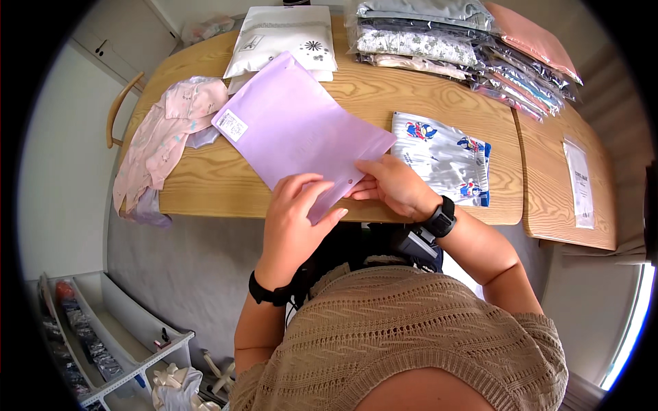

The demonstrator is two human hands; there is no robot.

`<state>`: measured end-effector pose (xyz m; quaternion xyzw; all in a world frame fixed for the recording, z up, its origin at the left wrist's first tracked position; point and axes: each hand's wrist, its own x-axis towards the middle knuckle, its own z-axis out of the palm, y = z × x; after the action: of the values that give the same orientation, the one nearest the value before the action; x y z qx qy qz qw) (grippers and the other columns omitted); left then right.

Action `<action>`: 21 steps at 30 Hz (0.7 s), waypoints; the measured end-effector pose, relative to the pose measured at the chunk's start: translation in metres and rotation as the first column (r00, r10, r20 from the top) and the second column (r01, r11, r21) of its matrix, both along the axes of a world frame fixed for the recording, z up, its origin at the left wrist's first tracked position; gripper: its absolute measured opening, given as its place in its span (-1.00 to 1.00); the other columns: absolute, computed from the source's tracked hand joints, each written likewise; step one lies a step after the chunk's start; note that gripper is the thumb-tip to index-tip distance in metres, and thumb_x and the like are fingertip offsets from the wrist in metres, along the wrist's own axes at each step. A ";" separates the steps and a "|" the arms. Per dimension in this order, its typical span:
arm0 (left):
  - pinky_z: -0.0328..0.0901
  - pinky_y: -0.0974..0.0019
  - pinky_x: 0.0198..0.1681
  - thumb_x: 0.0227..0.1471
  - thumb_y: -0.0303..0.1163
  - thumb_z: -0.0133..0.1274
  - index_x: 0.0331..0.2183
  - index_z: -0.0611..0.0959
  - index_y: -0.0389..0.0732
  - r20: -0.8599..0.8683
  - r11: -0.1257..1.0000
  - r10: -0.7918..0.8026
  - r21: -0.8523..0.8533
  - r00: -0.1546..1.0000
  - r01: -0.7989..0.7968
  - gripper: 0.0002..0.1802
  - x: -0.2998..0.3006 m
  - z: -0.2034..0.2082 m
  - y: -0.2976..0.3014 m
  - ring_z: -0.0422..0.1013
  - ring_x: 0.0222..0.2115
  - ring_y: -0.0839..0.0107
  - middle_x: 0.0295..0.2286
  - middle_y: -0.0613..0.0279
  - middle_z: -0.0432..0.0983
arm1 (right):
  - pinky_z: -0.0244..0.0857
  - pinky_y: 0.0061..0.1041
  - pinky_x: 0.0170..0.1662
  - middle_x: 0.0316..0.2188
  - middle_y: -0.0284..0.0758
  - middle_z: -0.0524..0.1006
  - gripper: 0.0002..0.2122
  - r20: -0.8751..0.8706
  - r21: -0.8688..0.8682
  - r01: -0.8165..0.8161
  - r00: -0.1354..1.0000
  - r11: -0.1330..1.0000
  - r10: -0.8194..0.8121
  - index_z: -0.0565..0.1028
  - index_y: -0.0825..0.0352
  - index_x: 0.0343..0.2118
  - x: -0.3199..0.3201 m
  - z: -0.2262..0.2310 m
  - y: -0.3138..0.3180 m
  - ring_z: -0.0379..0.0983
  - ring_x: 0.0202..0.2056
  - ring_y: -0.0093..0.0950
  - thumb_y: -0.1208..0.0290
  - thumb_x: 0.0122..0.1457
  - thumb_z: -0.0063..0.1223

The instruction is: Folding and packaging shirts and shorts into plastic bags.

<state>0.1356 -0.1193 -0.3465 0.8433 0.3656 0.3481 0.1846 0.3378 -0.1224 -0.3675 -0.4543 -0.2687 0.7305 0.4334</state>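
A lilac plastic packaging bag with a white label at its far left corner lies slanted over the table. My right hand pinches its near right edge, thumb on top and fingers underneath. On the bag's near left part rests my left hand, thumb and fingers apart. Right of the bag lies a folded white garment with blue and red cartoon prints and blue trim. A pink patterned garment is spread loosely to the left, with some lilac material under it, partly hidden.
White packages lie beyond the bag. Stacked bagged clothes fill the far right, a pink package on top. A slim white packet is on the right table section. Grey bins stand at lower left, near a chair.
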 end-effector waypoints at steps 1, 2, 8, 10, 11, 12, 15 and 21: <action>0.29 0.24 -0.18 -0.21 -0.42 0.26 -0.30 0.59 -0.27 -0.063 0.999 0.035 0.029 0.997 -0.034 -0.66 0.005 -0.005 0.001 0.40 -0.30 0.18 -0.29 0.11 0.49 | 0.45 -0.61 -0.30 -0.37 -0.17 0.51 -0.73 0.037 0.015 0.003 0.999 1.000 -0.004 0.39 0.54 -0.22 0.001 0.001 -0.002 0.53 -0.38 -0.45 0.37 0.25 -0.17; 0.29 0.24 -0.18 -0.21 -0.42 0.26 -0.30 0.59 -0.27 -0.065 0.999 0.031 0.031 0.997 -0.029 -0.66 0.010 -0.012 0.003 0.40 -0.30 0.18 -0.29 0.11 0.49 | 0.45 -0.61 -0.30 -0.37 -0.17 0.51 -0.73 0.035 0.016 0.008 0.999 1.000 -0.008 0.39 0.54 -0.22 0.003 0.001 -0.003 0.53 -0.38 -0.45 0.37 0.25 -0.17; 0.30 0.17 -0.17 -0.17 -0.29 0.24 -0.25 0.57 -0.27 0.034 0.953 0.002 -0.302 0.999 0.008 -0.60 0.017 -0.035 0.009 0.41 -0.24 0.10 -0.25 0.06 0.50 | 0.38 -0.62 -0.12 -0.26 -0.24 0.49 -0.72 -0.103 0.038 0.057 0.993 0.998 -0.053 0.39 0.49 -0.16 0.004 -0.009 -0.010 0.47 -0.23 -0.51 0.35 0.22 -0.10; 0.35 0.29 -0.30 -0.13 -0.37 0.23 -0.21 0.55 -0.33 0.008 0.978 -0.019 -0.205 1.000 0.020 -0.61 0.017 -0.037 0.010 0.45 -0.38 0.25 -0.32 0.05 0.53 | 0.30 -0.64 -0.02 -0.18 -0.28 0.46 -0.72 -0.119 0.119 0.054 0.992 0.991 -0.040 0.37 0.47 -0.11 0.002 -0.012 -0.013 0.41 -0.14 -0.56 0.40 0.19 -0.03; 0.35 0.29 -0.30 -0.13 -0.37 0.23 -0.21 0.55 -0.33 0.004 0.978 -0.021 -0.206 1.000 0.022 -0.61 0.017 -0.038 0.010 0.45 -0.38 0.25 -0.32 0.05 0.53 | 0.30 -0.64 -0.02 -0.18 -0.28 0.46 -0.72 -0.123 0.118 0.057 0.992 0.991 -0.042 0.37 0.47 -0.11 0.002 -0.017 -0.013 0.41 -0.14 -0.56 0.40 0.19 -0.03; 0.35 0.29 -0.31 -0.12 -0.37 0.23 -0.22 0.56 -0.33 0.020 0.969 -0.015 -0.247 1.000 0.019 -0.61 0.018 -0.038 0.010 0.46 -0.39 0.27 -0.33 0.04 0.52 | 0.29 -0.62 -0.01 -0.16 -0.27 0.46 -0.70 -0.131 0.127 0.067 0.990 0.990 -0.050 0.35 0.47 -0.09 0.001 -0.023 -0.012 0.40 -0.13 -0.55 0.43 0.16 0.01; 0.36 0.30 -0.33 -0.11 -0.36 0.23 -0.22 0.56 -0.33 0.053 0.959 0.000 -0.283 0.999 0.015 -0.61 0.017 -0.044 0.011 0.46 -0.41 0.30 -0.35 0.04 0.52 | 0.28 -0.58 0.00 -0.15 -0.25 0.45 -0.66 -0.137 0.150 0.074 0.989 0.986 -0.054 0.32 0.48 -0.06 -0.007 -0.017 -0.013 0.40 -0.13 -0.53 0.49 0.11 0.06; 0.31 0.15 -0.22 -0.12 -0.26 0.21 -0.25 0.57 -0.32 0.013 0.948 0.007 -0.319 1.000 -0.002 -0.60 0.020 -0.033 0.008 0.43 -0.31 0.07 -0.31 0.01 0.53 | 0.25 -0.53 0.05 -0.06 -0.24 0.39 -0.60 -0.082 0.180 -0.028 0.996 0.983 0.043 0.26 0.46 0.03 -0.002 -0.018 -0.013 0.37 -0.06 -0.49 0.56 0.11 0.02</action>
<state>0.1556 -0.1114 -0.3796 0.7991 0.4176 0.2906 0.3202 0.3355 -0.1350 -0.3852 -0.3771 -0.3222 0.7299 0.4703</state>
